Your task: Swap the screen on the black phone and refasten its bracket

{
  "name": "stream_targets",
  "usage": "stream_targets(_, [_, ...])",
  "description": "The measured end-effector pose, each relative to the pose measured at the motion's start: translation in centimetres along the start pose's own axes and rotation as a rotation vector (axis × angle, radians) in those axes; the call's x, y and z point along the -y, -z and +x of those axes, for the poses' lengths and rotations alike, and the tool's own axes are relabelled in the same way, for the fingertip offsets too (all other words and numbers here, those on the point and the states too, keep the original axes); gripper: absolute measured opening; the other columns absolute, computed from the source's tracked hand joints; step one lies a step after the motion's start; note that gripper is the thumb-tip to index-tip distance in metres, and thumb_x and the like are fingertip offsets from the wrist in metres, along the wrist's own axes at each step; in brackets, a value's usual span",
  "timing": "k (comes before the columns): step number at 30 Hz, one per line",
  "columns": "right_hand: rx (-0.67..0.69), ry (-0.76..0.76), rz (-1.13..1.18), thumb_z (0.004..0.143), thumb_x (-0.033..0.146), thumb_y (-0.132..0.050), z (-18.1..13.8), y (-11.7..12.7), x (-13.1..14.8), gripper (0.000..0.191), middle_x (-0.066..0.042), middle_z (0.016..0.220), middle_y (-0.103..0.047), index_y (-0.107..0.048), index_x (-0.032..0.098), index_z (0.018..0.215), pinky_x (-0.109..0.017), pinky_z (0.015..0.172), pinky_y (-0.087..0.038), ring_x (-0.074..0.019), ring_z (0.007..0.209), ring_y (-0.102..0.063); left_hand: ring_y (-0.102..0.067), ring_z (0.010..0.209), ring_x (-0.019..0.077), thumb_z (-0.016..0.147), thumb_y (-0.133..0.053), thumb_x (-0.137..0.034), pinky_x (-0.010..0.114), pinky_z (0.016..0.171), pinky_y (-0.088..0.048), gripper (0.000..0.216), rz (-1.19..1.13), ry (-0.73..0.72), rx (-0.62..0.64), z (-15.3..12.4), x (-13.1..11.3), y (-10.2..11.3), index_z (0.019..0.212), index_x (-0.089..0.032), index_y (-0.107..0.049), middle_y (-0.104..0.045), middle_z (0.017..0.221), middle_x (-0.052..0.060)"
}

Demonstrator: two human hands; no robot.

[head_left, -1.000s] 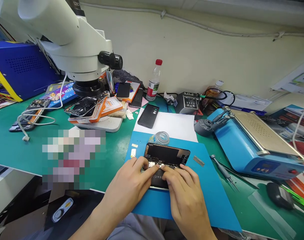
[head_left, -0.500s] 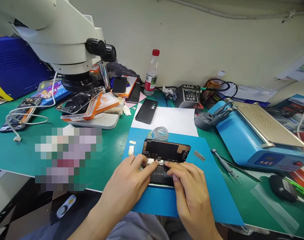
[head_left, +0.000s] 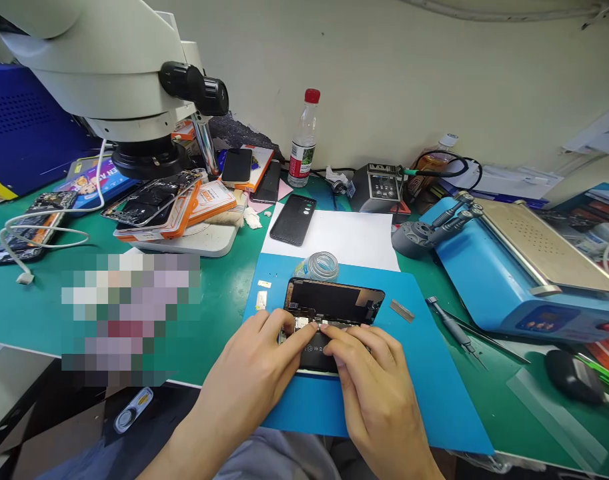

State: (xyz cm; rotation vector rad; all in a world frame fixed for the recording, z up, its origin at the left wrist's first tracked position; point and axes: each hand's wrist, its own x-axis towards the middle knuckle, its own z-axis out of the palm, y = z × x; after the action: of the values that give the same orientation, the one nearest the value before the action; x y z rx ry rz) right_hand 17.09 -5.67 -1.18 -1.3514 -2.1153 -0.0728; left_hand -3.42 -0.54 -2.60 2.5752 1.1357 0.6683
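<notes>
An opened smartphone (head_left: 317, 357) lies on the blue mat (head_left: 434, 400), its black battery and inner parts showing. Its screen (head_left: 329, 300) is tilted up along the far side and leans near a glass jar (head_left: 314, 268). My left hand (head_left: 257, 363) is closed around the phone's left side, with a fingertip pressed on the small parts above the battery. From the right, my right hand (head_left: 381, 387) holds the phone with bent fingers, its index fingertip touching the same strip beside the left one. The hands cover both side edges of the phone.
Small metal plates (head_left: 261, 300) lie left of the phone, and a grey strip (head_left: 401, 311) right. Farther right are a screwdriver (head_left: 454, 327) and a blue heating machine (head_left: 489, 287). A microscope (head_left: 119, 80) overhangs the left. A black phone cover (head_left: 293, 220) and bottle (head_left: 303, 147) stand behind.
My right hand has shifted left, its index fingertip now close against the left hand's fingertip. The left hand stays in place on the phone. The view has moved slightly.
</notes>
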Motion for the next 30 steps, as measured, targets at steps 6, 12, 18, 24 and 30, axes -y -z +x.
stream_targets(6, [0.01,0.0,-0.025,0.1,-0.001,-0.046,0.4,-0.2,0.1,0.03,-0.007,0.126,-0.073,-0.063,0.019,0.114,-0.045,0.111,-0.041,-0.0224,0.115,-0.06,-0.06,0.096,0.0266,0.105,-0.049,-0.012,0.048,0.083,-0.06,0.043,-0.006,-0.015,-0.023,0.1,-0.1,0.0,0.145,-0.027,-0.053,-0.06,0.112,0.008])
stream_targets(12, [0.017,0.013,-0.02,0.099,-0.001,-0.045,0.6,-0.2,0.1,0.031,-0.007,0.126,-0.073,-0.064,0.019,0.113,-0.045,0.113,-0.039,-0.0214,0.117,-0.061,-0.06,0.095,0.0254,0.105,-0.049,-0.012,0.051,0.089,-0.059,0.044,0.007,-0.013,-0.023,0.1,0.0,0.2,0.147,-0.027,-0.053,-0.06,0.112,0.007])
stream_targets(18, [0.004,-0.012,0.027,0.101,0.0,-0.046,0.4,-0.1,0.1,0.028,-0.007,0.122,-0.073,-0.063,0.019,0.113,-0.045,0.112,-0.04,-0.0208,0.115,-0.06,-0.06,0.097,0.0258,0.105,-0.049,-0.013,0.051,0.089,-0.059,0.047,0.048,-0.023,0.01,0.3,-0.1,0.2,0.15,-0.029,-0.051,-0.061,0.114,0.008])
stream_targets(24, [-0.114,-0.184,0.121,0.104,0.008,-0.051,-0.6,0.1,-0.3,0.021,-0.005,0.122,-0.072,-0.065,0.023,0.11,-0.045,0.105,-0.045,-0.024,0.118,-0.058,-0.06,0.096,0.0273,0.106,-0.047,-0.014,0.049,0.084,-0.06,0.043,0.069,-0.029,-0.005,0.3,-0.3,0.0,0.146,-0.026,-0.054,-0.061,0.114,0.009])
stream_targets(30, [-0.114,-0.173,0.096,0.103,0.008,-0.051,-0.8,0.0,-0.3,0.021,-0.007,0.122,-0.072,-0.065,0.022,0.111,-0.046,0.103,-0.046,-0.0254,0.118,-0.058,-0.06,0.095,0.0267,0.105,-0.049,-0.013,0.049,0.085,-0.06,0.043,0.088,-0.029,-0.004,0.2,-0.4,0.1,0.146,-0.026,-0.055,-0.061,0.112,0.008])
